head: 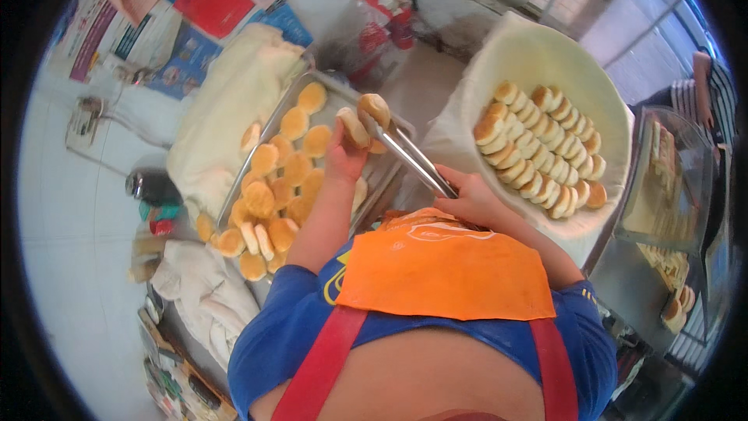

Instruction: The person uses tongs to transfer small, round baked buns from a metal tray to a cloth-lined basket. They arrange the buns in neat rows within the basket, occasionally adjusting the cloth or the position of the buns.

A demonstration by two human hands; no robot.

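Observation:
My left hand holds a round baked bun on edge above the right side of a metal tray. My right hand grips metal tongs, whose tips reach a second browned bun just beside the first; whether they clamp it is hard to tell. Golden flat buns lie in the metal tray, some piled up at its near end. On my right, a large round container lined with pale cloth holds rows of similar buns standing on edge.
Pale cloth lies bunched along the tray's far left side, and a white cloth nearer me. A dark jar stands by the tiled wall. At right is a clear-sided display case with food inside; a person in striped clothing is beyond it.

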